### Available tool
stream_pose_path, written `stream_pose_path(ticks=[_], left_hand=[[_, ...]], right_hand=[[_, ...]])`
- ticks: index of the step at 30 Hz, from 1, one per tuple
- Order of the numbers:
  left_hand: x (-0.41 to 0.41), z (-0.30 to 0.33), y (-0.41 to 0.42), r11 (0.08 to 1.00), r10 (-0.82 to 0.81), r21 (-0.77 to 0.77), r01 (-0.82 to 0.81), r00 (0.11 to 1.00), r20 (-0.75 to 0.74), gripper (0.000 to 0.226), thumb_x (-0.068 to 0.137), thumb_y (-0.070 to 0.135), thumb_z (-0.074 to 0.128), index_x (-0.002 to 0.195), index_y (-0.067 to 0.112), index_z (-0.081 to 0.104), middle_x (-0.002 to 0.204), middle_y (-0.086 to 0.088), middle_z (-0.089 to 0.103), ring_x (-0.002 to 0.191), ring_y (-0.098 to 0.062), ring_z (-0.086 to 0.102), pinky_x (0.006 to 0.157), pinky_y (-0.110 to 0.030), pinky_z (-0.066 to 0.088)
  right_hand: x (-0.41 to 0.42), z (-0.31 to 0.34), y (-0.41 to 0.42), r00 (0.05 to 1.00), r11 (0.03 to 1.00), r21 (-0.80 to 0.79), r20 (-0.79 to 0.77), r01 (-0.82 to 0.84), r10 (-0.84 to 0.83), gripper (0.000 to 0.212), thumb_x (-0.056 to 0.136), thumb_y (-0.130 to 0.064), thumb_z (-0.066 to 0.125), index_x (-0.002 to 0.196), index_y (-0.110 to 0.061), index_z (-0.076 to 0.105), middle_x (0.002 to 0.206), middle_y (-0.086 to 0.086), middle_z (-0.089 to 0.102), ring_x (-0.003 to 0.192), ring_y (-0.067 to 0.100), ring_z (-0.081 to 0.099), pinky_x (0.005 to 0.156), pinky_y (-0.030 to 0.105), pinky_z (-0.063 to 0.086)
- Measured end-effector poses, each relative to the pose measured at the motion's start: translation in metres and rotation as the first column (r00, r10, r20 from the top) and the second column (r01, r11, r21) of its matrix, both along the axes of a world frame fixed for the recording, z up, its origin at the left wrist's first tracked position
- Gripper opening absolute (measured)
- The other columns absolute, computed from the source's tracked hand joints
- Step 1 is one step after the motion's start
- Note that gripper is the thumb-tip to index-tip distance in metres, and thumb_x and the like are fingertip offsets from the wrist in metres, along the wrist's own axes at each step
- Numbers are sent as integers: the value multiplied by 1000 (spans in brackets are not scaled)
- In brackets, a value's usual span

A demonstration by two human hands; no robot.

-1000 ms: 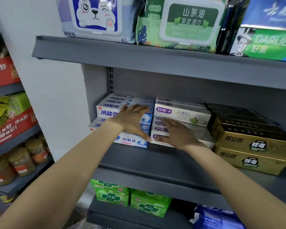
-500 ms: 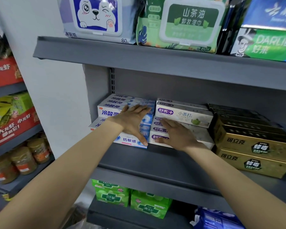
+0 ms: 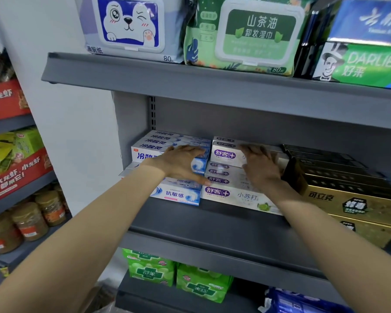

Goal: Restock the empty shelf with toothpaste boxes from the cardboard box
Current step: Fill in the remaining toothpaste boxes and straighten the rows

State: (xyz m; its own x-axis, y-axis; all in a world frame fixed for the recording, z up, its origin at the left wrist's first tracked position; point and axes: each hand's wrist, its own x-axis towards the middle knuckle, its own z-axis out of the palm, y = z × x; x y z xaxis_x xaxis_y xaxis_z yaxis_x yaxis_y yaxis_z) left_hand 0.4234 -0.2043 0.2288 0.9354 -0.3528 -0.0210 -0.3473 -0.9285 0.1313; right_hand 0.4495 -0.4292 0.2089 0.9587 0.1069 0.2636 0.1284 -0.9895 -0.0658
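On the grey middle shelf [image 3: 212, 220] stand three stacks of toothpaste boxes. The blue-and-white boxes [image 3: 176, 195] are at the left, the white-and-purple boxes [image 3: 226, 193] in the middle, the gold-and-black boxes [image 3: 348, 199] at the right. My left hand [image 3: 183, 163] lies flat, fingers spread, against the front of the blue-and-white stack. My right hand [image 3: 260, 168] rests flat on the white-and-purple stack, fingers reaching over the top box. Neither hand grips a box. The cardboard box is out of view.
The shelf above [image 3: 190, 80] holds wet-wipe packs [image 3: 244, 35] and green Darlie boxes [image 3: 366, 66]. Green packs [image 3: 176, 276] sit on the shelf below. A neighbouring rack at the left carries jars [image 3: 29, 220] and red cartons [image 3: 16, 175].
My right hand has slid up from the lower front of the white-and-purple stack onto its top box. The left hand stays on the blue-and-white stack.
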Motion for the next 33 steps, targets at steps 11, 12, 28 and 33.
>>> stream_pose_path(ticks=[11,12,28,33], left_hand=[[4,-6,0,999,5,-34,-2,997,76,105,65,74,63,149,27,20,155,6,25,142,-18,23,117,-48,16],[4,-5,-2,999,13,-51,-9,997,75,102,67,73,62,148,27,23,154,6,28,141,-18,26,116,-47,19],[-11,-13,-28,962,101,-271,-27,960,261,68,84,51,60,141,20,39,147,-2,41,139,-21,31,118,-47,12],[-26,-21,-53,994,17,102,-36,983,182,75,84,57,56,146,25,31,154,4,28,146,-19,10,116,-52,-5]], right_hand=[[21,8,1,999,993,-116,-25,-22,20,57,94,-37,49,145,-29,25,149,9,30,136,36,28,109,54,28],[21,7,1,1000,993,-119,-27,0,-3,59,93,-45,47,145,-25,26,148,11,31,136,36,28,109,53,28],[-50,-10,-3,993,988,121,-63,-92,100,74,88,-58,47,147,-21,24,156,5,19,144,25,15,116,38,14],[-65,-13,-13,960,992,96,-262,-78,100,59,92,-49,50,144,-26,32,155,0,23,142,22,23,113,35,23]])
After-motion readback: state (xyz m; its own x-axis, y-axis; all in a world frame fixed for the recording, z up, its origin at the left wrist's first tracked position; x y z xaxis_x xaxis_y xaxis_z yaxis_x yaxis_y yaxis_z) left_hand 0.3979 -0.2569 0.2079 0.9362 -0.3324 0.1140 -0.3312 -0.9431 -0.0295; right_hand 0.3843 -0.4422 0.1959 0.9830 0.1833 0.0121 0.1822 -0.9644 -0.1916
